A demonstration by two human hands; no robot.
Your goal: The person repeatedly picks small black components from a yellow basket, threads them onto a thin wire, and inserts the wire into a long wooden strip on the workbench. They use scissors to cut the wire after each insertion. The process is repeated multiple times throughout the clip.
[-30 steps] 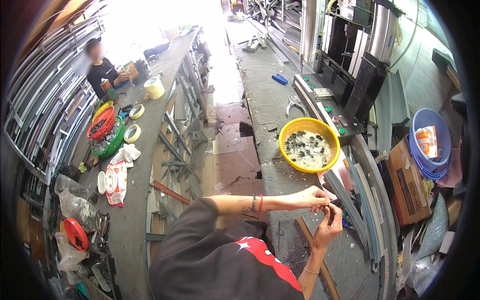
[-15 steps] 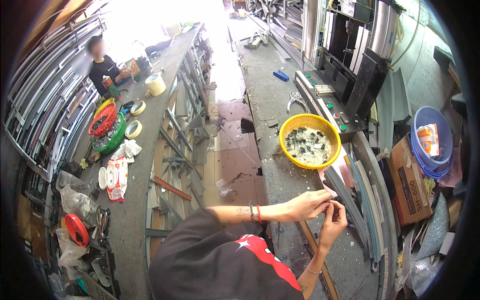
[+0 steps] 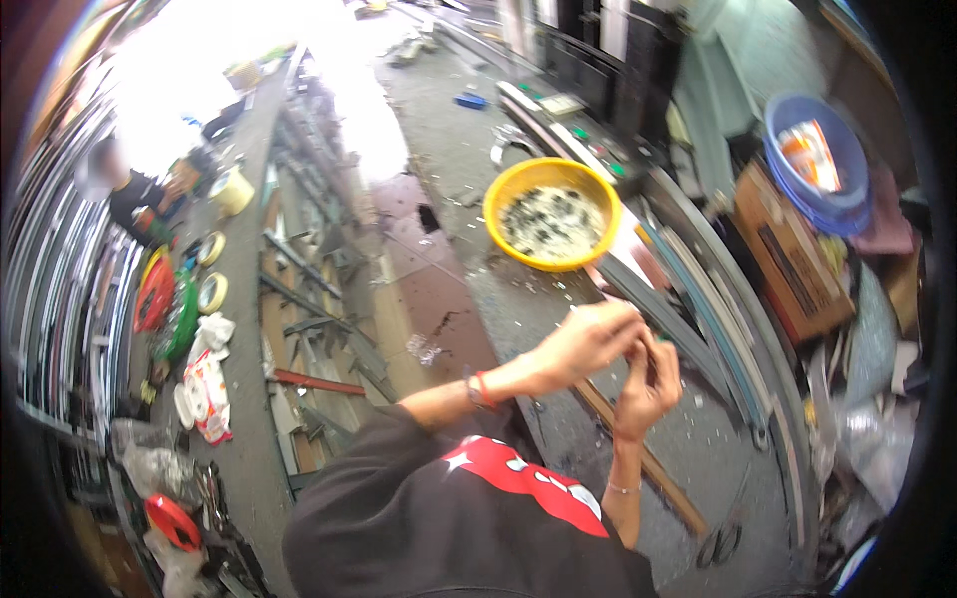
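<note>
My left hand (image 3: 595, 342) reaches over the grey workbench (image 3: 469, 289) with its fingers pinched together. Its fingertips meet those of my right hand (image 3: 648, 391), which is also closed in a pinch. Whatever sits between them is too small and blurred to make out. Beyond my hands stands a yellow plastic basin (image 3: 550, 263), holding many small black and whitish pieces. Long grey metal profiles (image 3: 678, 324) lie just past my fingers, running along the bench's right side.
Scissors (image 3: 720, 545) lie near the bench's close edge, by a brown strip (image 3: 658, 473). Pliers (image 3: 510, 148) and a blue tool (image 3: 471, 101) are beyond the basin. A cardboard box (image 3: 793, 254) and blue basins (image 3: 817, 164) stand right. A co-worker (image 3: 140, 199) is at the left bench.
The view has swung to the right, so the basin and benches sit further left and higher. A small pinkish piece seen at my left fingertips earlier no longer shows clearly. Both hands remain together.
</note>
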